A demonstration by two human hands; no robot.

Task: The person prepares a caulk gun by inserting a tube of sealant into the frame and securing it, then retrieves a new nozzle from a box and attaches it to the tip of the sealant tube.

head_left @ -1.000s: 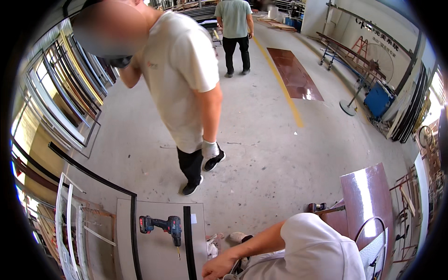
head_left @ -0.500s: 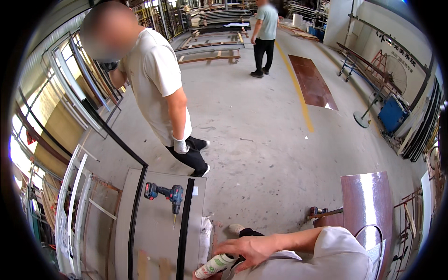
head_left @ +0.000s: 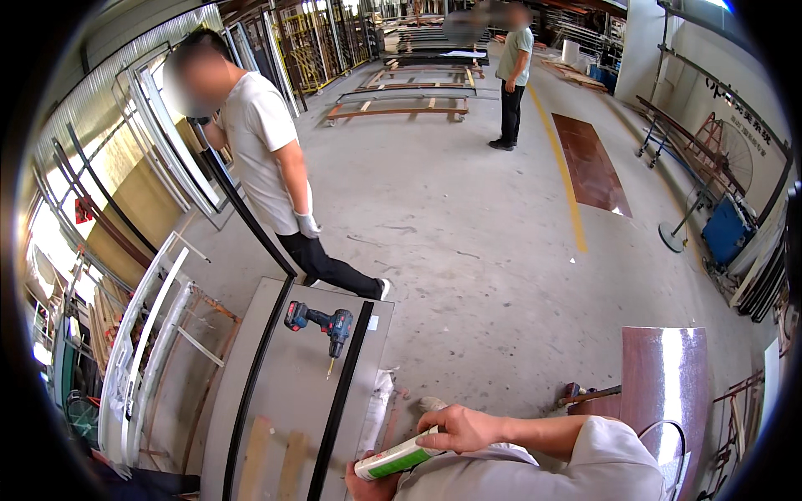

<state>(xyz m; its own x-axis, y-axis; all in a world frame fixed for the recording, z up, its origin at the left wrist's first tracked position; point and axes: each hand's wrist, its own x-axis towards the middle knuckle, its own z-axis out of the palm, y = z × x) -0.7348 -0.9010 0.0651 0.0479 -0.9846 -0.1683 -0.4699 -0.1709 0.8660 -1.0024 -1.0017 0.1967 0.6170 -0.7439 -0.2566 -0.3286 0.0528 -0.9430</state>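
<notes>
A white-and-green cylindrical can (head_left: 401, 458) lies tilted between my hands at the lower edge. My left hand (head_left: 368, 485), partly cut off by the frame, is wrapped round its lower end. The fingers of my right hand (head_left: 468, 429) are closed over its upper end. Left of my hands stands a grey panel-topped table (head_left: 288, 367). On it rest a blue cordless drill (head_left: 322, 324) with a long bit and a short black bar (head_left: 344, 397). A long black bar (head_left: 266, 342) crosses the panel, its far end up at a co-worker's raised hand.
That co-worker (head_left: 263, 138) stands beyond the table; another person (head_left: 515, 75) stands farther back. A brown sheet (head_left: 589, 163) lies on the floor, and a glossy brown panel (head_left: 643, 367) stands near my right side. White frames (head_left: 154, 351) lean at left. A blue box (head_left: 727, 227) is at right.
My right hand has closed over the can's upper end, where its fingers were spread before. The can has turned to show more green. The co-worker with the bar has stepped slightly.
</notes>
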